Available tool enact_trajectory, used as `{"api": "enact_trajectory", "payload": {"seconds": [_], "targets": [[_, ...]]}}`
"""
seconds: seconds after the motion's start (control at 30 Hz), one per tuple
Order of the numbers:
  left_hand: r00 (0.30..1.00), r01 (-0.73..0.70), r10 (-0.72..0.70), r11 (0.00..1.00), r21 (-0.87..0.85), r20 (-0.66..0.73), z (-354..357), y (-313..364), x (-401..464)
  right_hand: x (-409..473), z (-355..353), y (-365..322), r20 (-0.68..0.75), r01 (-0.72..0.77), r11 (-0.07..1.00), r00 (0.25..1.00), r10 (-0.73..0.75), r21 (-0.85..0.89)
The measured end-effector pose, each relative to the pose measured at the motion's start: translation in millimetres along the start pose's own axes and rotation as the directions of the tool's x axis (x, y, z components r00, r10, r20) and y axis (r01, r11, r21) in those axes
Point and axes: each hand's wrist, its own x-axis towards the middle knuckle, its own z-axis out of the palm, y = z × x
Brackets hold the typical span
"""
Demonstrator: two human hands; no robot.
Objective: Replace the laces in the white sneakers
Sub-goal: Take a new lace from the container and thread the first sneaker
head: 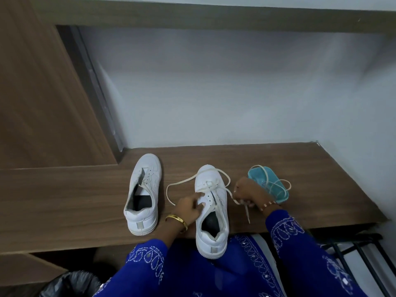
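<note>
Wooden desk [278,163] spanning the lower half of the frame. Two white sneakers stand on it, long axes running near to far, toes toward the wall at the top, heels toward the person. Left sneaker [143,194], left of centre, stands alone with only a short bit of lace in its eyelets. Centre sneaker [212,209] overhangs the near desk edge at its heel. A cream lace [182,182] passes through its front eyelets; one end loops out over the desk to the left, the other crosses the toe and runs right. Blue tray [269,183], right of centre, holds further loops of lace. Left hand [189,207] rests on the centre sneaker's left side, forefinger extended to the eyelets. Right hand [248,192], just beside the tray, its grip closed, pinches the lace, whose tip hangs below.
</note>
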Motion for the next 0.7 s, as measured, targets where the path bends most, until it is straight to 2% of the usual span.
{"api": "enact_trajectory", "payload": {"seconds": [0.13,0.27,0.33,0.4,0.53,0.6,0.7], "targets": [[0.987,0.049,-0.044,0.998,0.028,-0.155,-11.0,-8.8,2.7,12.0,12.8,-4.6,-0.061,0.014,1.0,0.998,-0.015,-0.025],[0.957,0.049,-0.024,0.996,0.078,-0.288,-17.1,-18.0,11.9,18.8,13.1,-10.3,-0.317,0.012,0.992,0.948,0.029,0.125],[0.956,0.058,-0.008,0.985,0.162,-0.292,-16.8,-22.1,20.2,22.9,12.4,-10.7,-0.362,0.028,0.984,0.931,0.038,0.175],[0.973,0.077,-0.019,0.966,0.248,-0.229,-14.8,-27.0,30.4,27.5,12.9,-9.4,-0.363,0.051,0.978,0.931,0.027,0.201],[0.976,0.214,-0.204,0.86,0.464,-0.071,-12.6,-38.1,49.7,32.6,14.3,-6.5,-0.344,0.1,0.959,0.939,-0.002,0.266],[0.965,0.253,-0.246,0.776,0.578,-0.092,-11.1,-42.6,53.4,36.0,16.0,-5.6,-0.335,0.109,0.957,0.942,-0.013,0.268],[0.966,0.255,-0.15,0.697,0.67,-0.211,-9.5,-43.4,53.6,38.1,18.6,-5.9,-0.33,0.111,0.959,0.944,-0.02,0.259]]}}
